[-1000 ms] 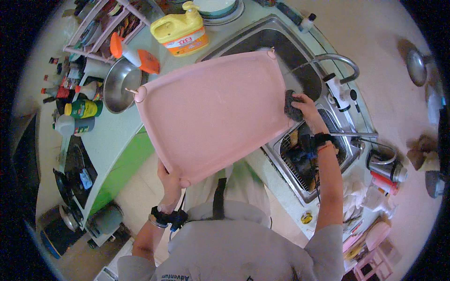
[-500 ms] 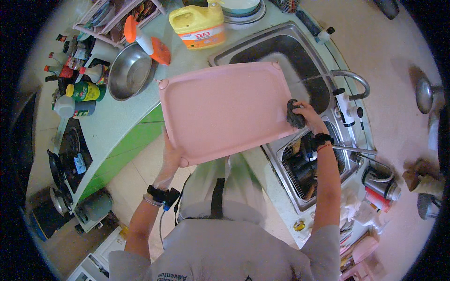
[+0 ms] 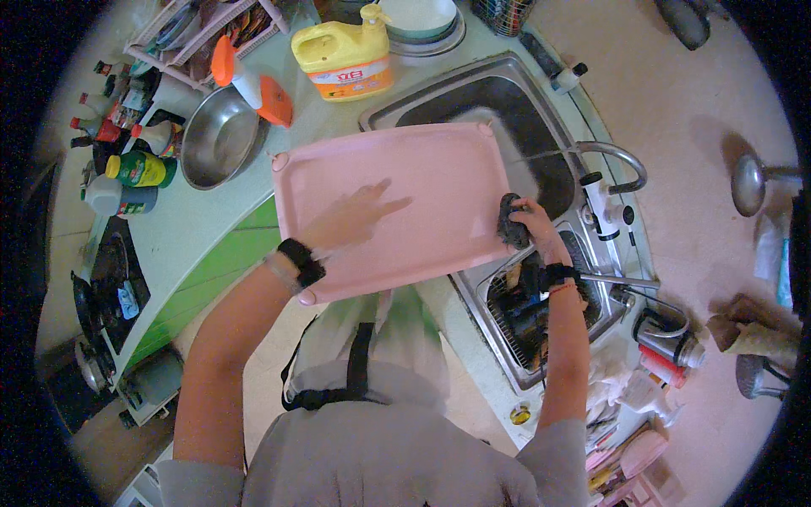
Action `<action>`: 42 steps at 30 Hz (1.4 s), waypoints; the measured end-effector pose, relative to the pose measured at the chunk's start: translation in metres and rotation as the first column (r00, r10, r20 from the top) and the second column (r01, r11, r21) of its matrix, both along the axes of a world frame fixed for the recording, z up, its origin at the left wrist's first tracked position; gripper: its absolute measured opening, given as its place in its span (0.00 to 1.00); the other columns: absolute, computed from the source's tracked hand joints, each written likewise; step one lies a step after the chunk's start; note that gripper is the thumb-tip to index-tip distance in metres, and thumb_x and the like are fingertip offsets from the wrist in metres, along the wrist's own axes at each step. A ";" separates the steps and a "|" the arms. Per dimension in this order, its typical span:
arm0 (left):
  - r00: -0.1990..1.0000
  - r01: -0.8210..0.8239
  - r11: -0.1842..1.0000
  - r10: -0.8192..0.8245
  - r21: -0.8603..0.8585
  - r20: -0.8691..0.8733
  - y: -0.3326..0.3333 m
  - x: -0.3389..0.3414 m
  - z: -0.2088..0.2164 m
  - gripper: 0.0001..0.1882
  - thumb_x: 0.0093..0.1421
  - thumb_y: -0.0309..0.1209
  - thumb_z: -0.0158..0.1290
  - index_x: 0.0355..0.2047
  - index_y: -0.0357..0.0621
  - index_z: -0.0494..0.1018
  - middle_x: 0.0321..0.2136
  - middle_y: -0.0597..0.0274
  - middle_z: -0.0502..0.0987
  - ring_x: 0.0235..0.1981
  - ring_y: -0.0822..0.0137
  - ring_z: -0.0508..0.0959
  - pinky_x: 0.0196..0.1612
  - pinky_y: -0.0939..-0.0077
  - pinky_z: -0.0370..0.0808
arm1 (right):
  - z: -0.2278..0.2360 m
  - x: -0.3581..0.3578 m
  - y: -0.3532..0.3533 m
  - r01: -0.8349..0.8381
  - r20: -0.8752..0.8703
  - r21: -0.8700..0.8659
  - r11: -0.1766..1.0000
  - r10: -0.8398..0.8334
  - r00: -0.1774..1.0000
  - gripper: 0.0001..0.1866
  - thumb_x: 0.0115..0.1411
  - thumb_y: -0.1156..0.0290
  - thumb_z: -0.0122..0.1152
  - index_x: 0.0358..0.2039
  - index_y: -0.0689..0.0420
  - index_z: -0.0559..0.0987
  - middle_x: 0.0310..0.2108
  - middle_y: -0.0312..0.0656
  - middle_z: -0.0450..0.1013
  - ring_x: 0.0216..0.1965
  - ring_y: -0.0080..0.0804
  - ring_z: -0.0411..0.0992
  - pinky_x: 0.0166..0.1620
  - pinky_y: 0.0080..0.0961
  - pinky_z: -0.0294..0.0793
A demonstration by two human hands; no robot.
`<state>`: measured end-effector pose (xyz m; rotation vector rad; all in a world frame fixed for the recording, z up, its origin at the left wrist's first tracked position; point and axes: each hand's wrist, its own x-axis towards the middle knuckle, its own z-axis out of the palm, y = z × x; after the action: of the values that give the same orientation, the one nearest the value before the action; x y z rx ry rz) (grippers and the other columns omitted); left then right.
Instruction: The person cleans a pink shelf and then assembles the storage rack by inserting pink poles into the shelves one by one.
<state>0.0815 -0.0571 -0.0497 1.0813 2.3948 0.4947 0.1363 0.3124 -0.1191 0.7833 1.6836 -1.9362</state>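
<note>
A pink rectangular plastic tray (image 3: 439, 198) with rounded corner lugs lies across the near sink edge and juts out in front of my body. My left hand (image 3: 359, 215) is over the tray's face with fingers stretched out, holding nothing; motion blurs it, so I cannot tell whether it touches the surface. In my right hand (image 3: 534, 226) is a dark grey scouring pad (image 3: 512, 221), bunched against the tray's right edge. Behind the tray, a thin stream of water runs from the curved faucet (image 3: 629, 160) toward the sink basin (image 3: 541, 127).
A yellow jug (image 3: 342, 63), an orange-and-white spray bottle (image 3: 272, 100) and a steel bowl (image 3: 221, 139) stand on the counter beyond the tray. Stacked bowls (image 3: 422, 34) sit farther back. The second basin holds a rack (image 3: 519, 313) with dark items. Several sauce bottles (image 3: 139, 169) crowd the left.
My left hand has left the tray's left edge and swung up and right over its face. My right hand stays at the right edge with the pad. The whole view has shifted slightly.
</note>
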 end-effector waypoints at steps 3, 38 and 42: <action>0.982 0.095 0.957 -0.135 -0.272 -0.130 0.032 -0.011 -0.004 0.43 0.41 0.30 0.60 0.58 0.68 0.54 0.61 0.52 0.47 0.58 0.43 0.56 0.48 0.41 0.65 | -0.018 0.004 0.014 -0.006 -0.083 0.045 0.999 0.009 0.996 0.15 0.46 0.77 0.58 0.38 0.60 0.70 0.30 0.46 0.70 0.28 0.35 0.72 0.31 0.29 0.73; 0.996 0.061 0.956 -0.078 -0.286 -0.047 0.068 -0.038 -0.051 0.50 0.28 0.45 0.67 0.56 0.72 0.58 0.62 0.54 0.44 0.62 0.44 0.42 0.48 0.20 0.41 | -0.070 -0.090 -0.142 0.069 -0.337 0.879 0.471 0.513 0.789 0.20 0.48 0.72 0.57 0.44 0.58 0.73 0.48 0.51 0.66 0.46 0.50 0.66 0.52 0.38 0.63; 0.995 0.078 0.928 -0.094 -0.364 -0.028 0.073 -0.040 -0.050 0.51 0.27 0.47 0.67 0.57 0.72 0.58 0.62 0.53 0.44 0.62 0.44 0.42 0.46 0.18 0.44 | -0.062 -0.099 -0.141 -0.018 -0.189 0.941 0.339 0.567 0.802 0.22 0.48 0.72 0.56 0.48 0.52 0.71 0.49 0.49 0.66 0.48 0.50 0.64 0.49 0.39 0.66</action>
<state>0.0417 0.0159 -0.0994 1.0292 2.3399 -0.0080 0.0375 0.1714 -0.1810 0.1648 3.0418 -0.7661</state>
